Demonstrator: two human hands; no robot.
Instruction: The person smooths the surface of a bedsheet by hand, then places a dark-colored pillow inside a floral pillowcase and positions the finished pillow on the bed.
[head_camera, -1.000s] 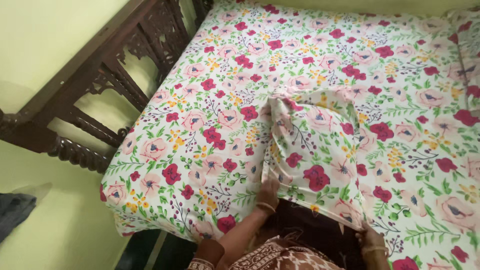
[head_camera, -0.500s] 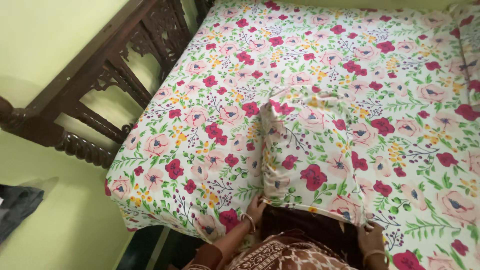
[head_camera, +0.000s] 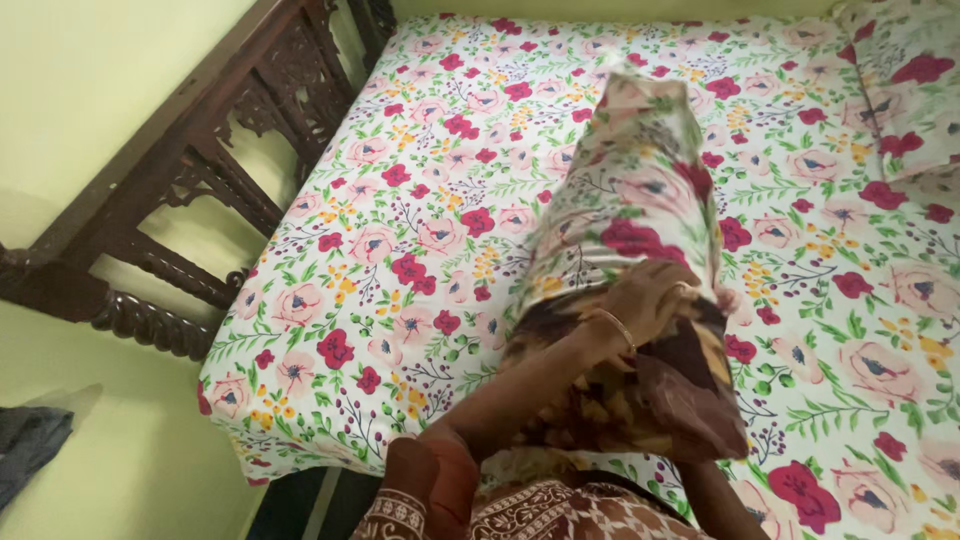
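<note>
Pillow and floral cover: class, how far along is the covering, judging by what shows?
Done: the floral pillowcase already sheathes the pillow's upper part. In hand: the left hand grips the case's edge. Left: the brown pillow still shows bare at its lower end. The right hand is hidden beneath it. The bedsheet lies spread.

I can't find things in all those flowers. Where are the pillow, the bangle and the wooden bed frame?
pillow (head_camera: 640, 190): head view, flowery cover, upper part.
bangle (head_camera: 617, 326): head view, band on wrist.
wooden bed frame (head_camera: 215, 170): head view, carved rail.
</note>
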